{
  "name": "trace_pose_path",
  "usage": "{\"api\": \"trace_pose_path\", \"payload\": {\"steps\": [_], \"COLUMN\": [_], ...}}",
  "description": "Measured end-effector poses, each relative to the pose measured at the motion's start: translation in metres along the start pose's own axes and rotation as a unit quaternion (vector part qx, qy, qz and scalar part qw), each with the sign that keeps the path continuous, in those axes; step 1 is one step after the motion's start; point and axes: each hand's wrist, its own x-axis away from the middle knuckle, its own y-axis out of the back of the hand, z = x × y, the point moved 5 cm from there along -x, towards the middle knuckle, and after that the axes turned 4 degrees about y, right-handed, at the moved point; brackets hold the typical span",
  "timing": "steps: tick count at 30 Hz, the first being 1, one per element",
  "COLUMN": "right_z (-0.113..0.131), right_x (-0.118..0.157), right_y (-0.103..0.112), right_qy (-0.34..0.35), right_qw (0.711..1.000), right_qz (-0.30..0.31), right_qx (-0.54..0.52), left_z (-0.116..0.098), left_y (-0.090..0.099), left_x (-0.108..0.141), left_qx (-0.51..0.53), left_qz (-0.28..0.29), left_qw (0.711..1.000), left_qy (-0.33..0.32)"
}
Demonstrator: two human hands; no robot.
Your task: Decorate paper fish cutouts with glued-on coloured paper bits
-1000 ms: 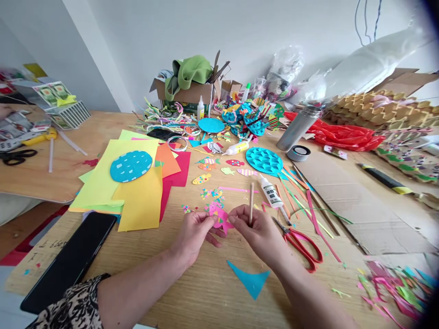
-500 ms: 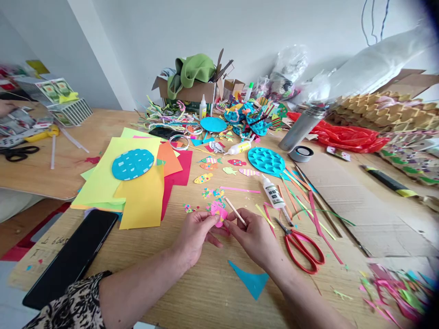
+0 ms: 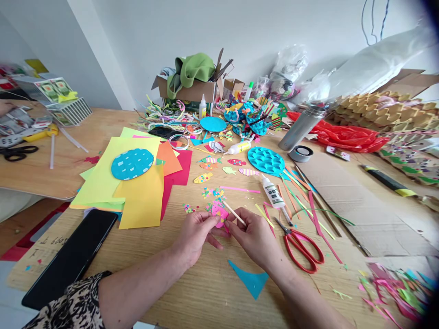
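Between finger and thumb my left hand (image 3: 195, 235) pinches a pink paper fish (image 3: 220, 214) with small yellow patches on it. My right hand (image 3: 253, 234) keeps a pale wooden stick (image 3: 234, 213) in its curled fingers, while its fingertips meet the fish's right edge. Just beyond the hands lie paper confetti dots (image 3: 190, 208) and tiny cut scraps (image 3: 206, 193). Several finished paper fish, among them a yellow one (image 3: 203, 178) and a pink striped one (image 3: 248, 172), rest farther back.
Red-handled scissors (image 3: 303, 250) and a glue bottle (image 3: 272, 192) are to the right. A blue paper offcut (image 3: 252, 279) lies in front. Coloured sheets (image 3: 142, 201) and a black phone (image 3: 73, 256) occupy the left. Behind stands a steel flask (image 3: 302, 128) beside a tape roll (image 3: 302, 154).
The pink fish has shifted very slightly to the right between my fingers, and the stick's tip has dipped a little. Both hands stay in nearly the same place.
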Motion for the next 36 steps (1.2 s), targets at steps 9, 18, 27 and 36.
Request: {"api": "trace_pose_path", "payload": {"steps": [9,18,27,36], "right_z": [-0.003,-0.0021,-0.005,0.0011], "right_x": [-0.0006,0.0005,-0.002,-0.0014], "right_y": [0.0001,-0.0003,-0.0015,0.0052], "right_qy": [0.014,0.025,0.008,0.012], "right_qw": [1.0,0.999,1.0,0.999], "right_qz": [-0.013,-0.004,0.008,0.02], "right_qx": [0.022,0.025,0.005,0.027], "left_z": [-0.0016,-0.0002,0.0003,-0.0001], "left_y": [-0.0011,-0.0018,-0.0026,-0.0027], "left_x": [0.0009,0.0004,-0.0007,0.0011], "left_qx": [-0.011,-0.027,-0.055,-0.073], "left_qz": [-0.005,0.014,0.023,0.016], "left_qw": [1.0,0.999,0.998,0.997], "left_qy": [0.005,0.014,0.008,0.011]}}
